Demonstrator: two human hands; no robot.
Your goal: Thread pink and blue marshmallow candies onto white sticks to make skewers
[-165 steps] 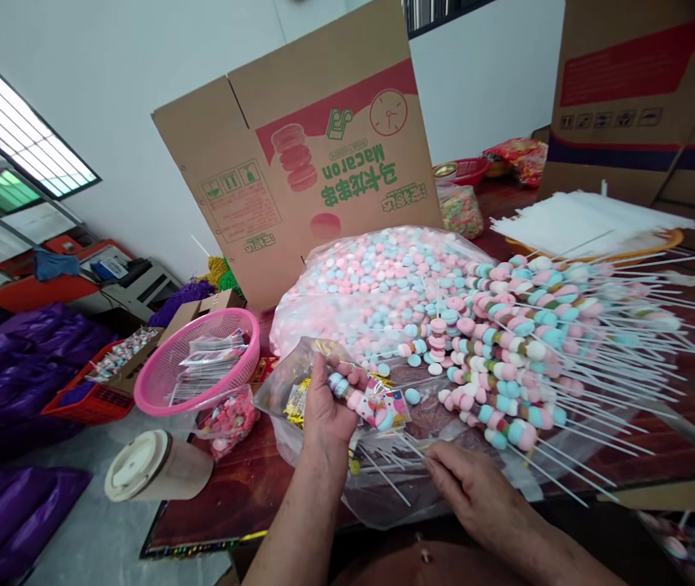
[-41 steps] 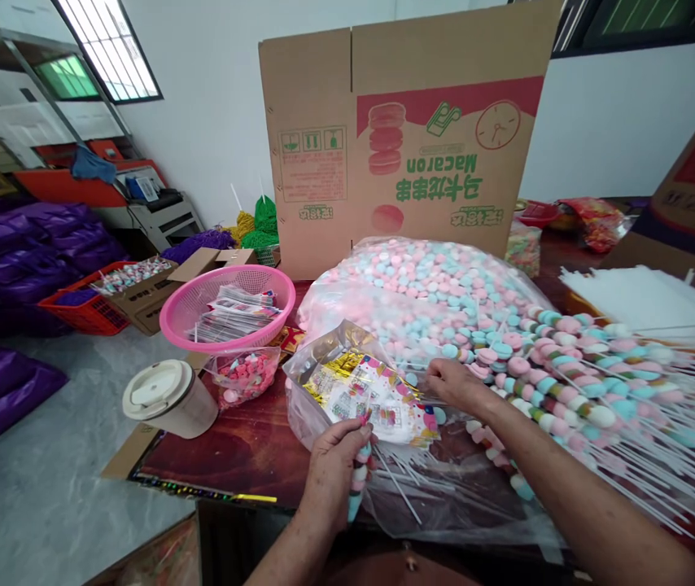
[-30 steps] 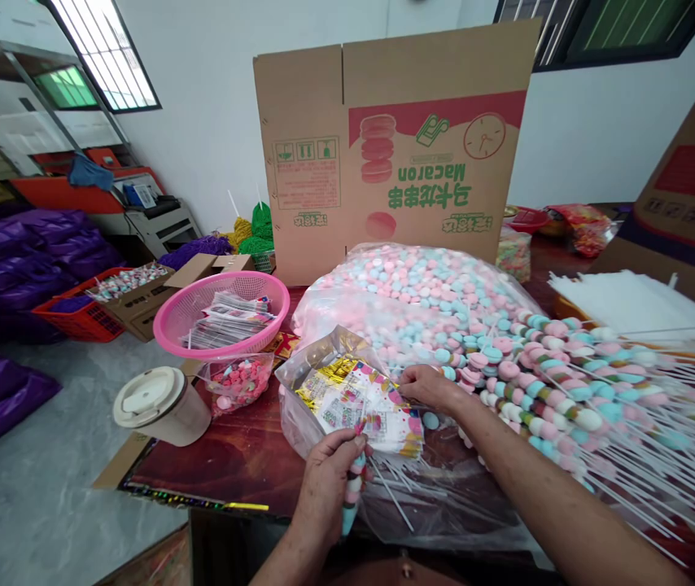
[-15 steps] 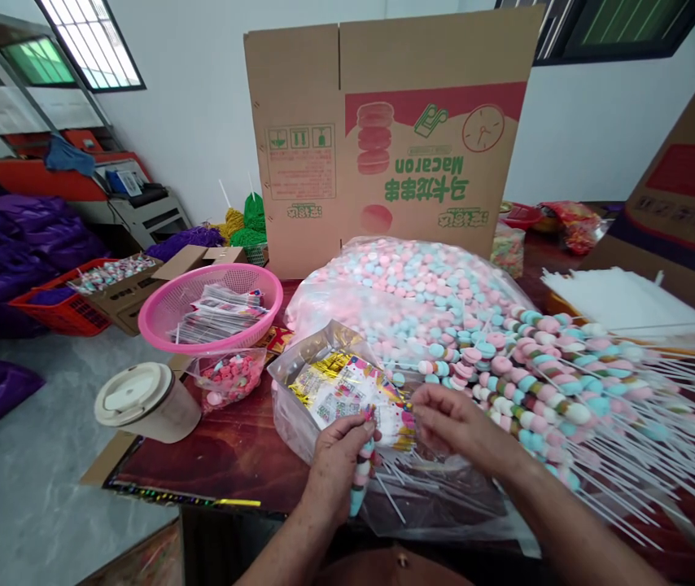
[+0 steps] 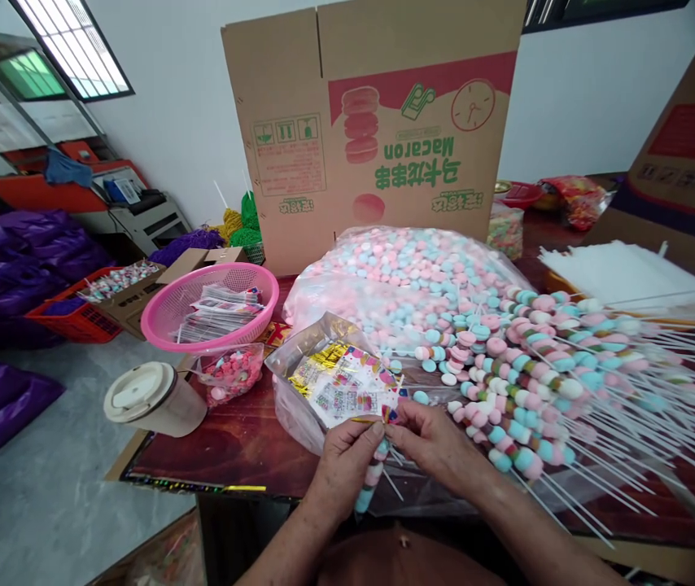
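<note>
My left hand [image 5: 352,460] is closed around a candy skewer [image 5: 373,476] of pink, white and blue pieces, which hangs tilted below my fingers and seems to be in a clear wrapper. At its upper end my right hand [image 5: 430,443] pinches the colourful gathered tip of the wrapper [image 5: 389,415], fingertips against those of my left. A thin gold strip [image 5: 360,420] shows by my left thumb; its far end is hidden. Just beyond both hands lies an open plastic bag [image 5: 290,382] with printed wrappers [image 5: 347,387] inside.
Many candy skewers [image 5: 531,391] with white sticks are piled at right. Behind lies a big clear bag of loose candies [image 5: 396,260], before a cardboard box [image 5: 299,73]. At left are a pink basket [image 5: 152,313], a small bag of red candies [image 5: 231,374] and a lidded cup [image 5: 170,411].
My right hand has moved left, from beside the wrapper bag to the top of the skewer, and now meets my left hand. My left hand keeps its hold. The view has shifted slightly.
</note>
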